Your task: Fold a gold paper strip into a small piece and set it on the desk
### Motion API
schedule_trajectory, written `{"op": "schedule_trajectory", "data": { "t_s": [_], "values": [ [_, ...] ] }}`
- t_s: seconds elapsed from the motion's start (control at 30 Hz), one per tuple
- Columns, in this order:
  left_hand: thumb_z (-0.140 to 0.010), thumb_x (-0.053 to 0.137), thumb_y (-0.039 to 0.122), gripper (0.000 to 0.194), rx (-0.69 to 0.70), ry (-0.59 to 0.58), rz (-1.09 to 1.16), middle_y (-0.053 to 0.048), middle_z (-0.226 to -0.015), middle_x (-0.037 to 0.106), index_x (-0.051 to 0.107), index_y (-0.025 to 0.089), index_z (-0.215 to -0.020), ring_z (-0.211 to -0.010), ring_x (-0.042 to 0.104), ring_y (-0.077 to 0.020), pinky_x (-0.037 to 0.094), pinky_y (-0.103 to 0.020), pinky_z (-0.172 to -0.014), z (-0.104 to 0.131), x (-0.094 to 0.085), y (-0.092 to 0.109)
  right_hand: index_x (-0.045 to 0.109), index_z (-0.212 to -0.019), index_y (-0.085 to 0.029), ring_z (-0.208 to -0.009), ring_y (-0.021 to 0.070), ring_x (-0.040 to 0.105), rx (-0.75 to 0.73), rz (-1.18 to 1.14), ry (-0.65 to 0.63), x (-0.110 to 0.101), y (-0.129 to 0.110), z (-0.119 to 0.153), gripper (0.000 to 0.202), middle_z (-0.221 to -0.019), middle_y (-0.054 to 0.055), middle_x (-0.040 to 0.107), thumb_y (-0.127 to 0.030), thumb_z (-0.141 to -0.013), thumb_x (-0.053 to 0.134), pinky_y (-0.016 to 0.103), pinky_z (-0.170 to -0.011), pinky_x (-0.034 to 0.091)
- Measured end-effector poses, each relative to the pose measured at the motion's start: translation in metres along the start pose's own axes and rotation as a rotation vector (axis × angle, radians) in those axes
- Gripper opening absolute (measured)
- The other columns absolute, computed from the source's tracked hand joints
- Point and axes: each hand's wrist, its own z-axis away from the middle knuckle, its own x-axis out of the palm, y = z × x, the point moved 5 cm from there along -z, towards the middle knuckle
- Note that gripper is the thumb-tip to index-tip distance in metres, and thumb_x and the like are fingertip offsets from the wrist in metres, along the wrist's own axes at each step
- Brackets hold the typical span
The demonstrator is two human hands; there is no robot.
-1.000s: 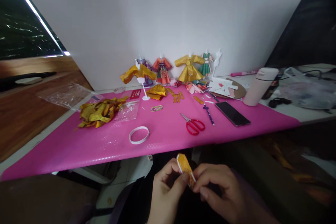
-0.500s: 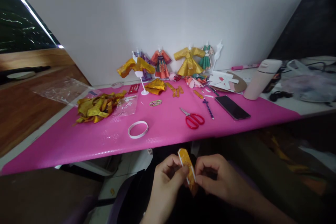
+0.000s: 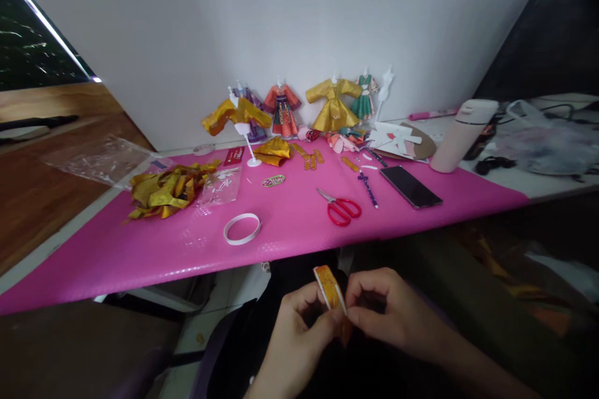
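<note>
A small golden-yellow patterned strip (image 3: 329, 287) with white edging along its long sides is held over my lap, in front of the table. My left hand (image 3: 302, 327) is closed on it, thumb on its face and fingers behind. At the strip's right edge, my right hand (image 3: 386, 302) pinches the white edging between thumb and forefinger. The strip's lower end is dark and partly hidden by my fingers. Nearest on the table lie red-handled scissors (image 3: 342, 209), opened slightly, and a white tape ring (image 3: 242, 229).
Golden scraps (image 3: 171, 190) lie at left by a plastic bag (image 3: 222, 186). Small dresses on stands, including a yellow dress (image 3: 333, 103), line the back wall. At right are a phone (image 3: 410, 186), a pale bottle (image 3: 463, 137), paper cutouts (image 3: 393, 139) and a purple pen (image 3: 367, 189).
The strip's upper end has tipped back and curves more, and my left thumb sits lower on it. The view has shifted slightly; the table things stay put.
</note>
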Motion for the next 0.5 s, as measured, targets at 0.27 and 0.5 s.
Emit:
{"op": "schedule_trajectory", "data": {
  "t_s": [0.27, 0.5],
  "values": [
    [-0.075, 0.067, 0.02, 0.006, 0.006, -0.004, -0.015, -0.001, -0.07, 0.064, 0.071, 0.017, -0.072, -0.069, 0.053, -0.0162, 0.043, -0.024, -0.066, 0.0004, 0.0013, 0.0009, 0.061, -0.066, -0.02, -0.054, 0.0134, 0.051, 0.008, -0.001, -0.01, 0.0015, -0.0003, 0.0, 0.008, -0.06, -0.001, 0.061, -0.02, -0.072, 0.058, 0.025, -0.051, 0.038],
    [-0.078, 0.066, 0.02, 0.007, -0.011, -0.036, -0.014, -0.001, -0.074, 0.066, 0.072, 0.017, -0.078, -0.072, 0.054, -0.0167, 0.044, -0.025, -0.069, 0.0014, 0.0013, -0.0017, 0.06, -0.064, -0.019, -0.052, 0.0124, 0.047, 0.042, -0.009, -0.018, 0.0004, 0.0, -0.0004, 0.007, -0.056, -0.003, 0.055, -0.021, -0.071, 0.057, 0.025, -0.049, 0.034]
  ]
}}
